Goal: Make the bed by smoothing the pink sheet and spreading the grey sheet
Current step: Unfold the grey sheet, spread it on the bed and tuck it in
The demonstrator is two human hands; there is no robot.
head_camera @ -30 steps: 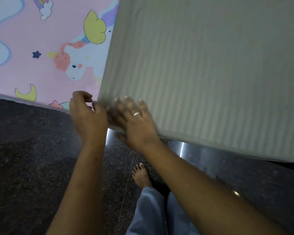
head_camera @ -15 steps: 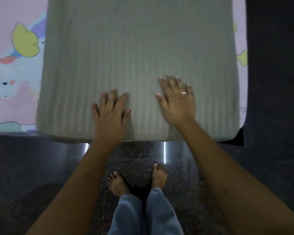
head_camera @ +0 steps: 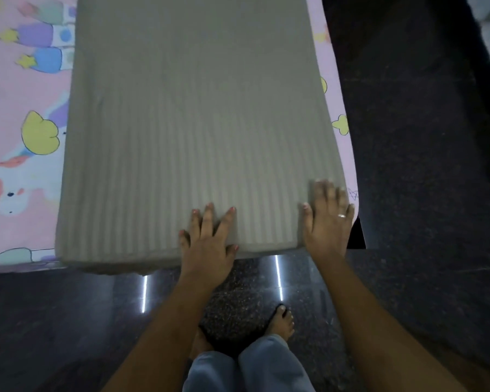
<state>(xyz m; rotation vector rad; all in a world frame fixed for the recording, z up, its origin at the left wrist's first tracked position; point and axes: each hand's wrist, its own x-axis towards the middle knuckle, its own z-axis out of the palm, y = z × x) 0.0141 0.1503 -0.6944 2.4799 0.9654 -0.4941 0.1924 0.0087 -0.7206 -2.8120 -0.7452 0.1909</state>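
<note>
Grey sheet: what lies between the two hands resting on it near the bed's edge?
In the head view, only bare striped grey sheet lies between the left hand and the right hand. Both palms lie flat on it.

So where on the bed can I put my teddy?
The pink sheet lies bare left of the grey sheet. Its right-hand strip is too narrow. The grey sheet's near edge is crowded by the left hand and right hand.

so the bed has the pink sheet [head_camera: 17,165] with cartoon prints on it, and the ribbed grey sheet [head_camera: 193,131] lies folded on top, from center toward 12 o'clock.
</note>
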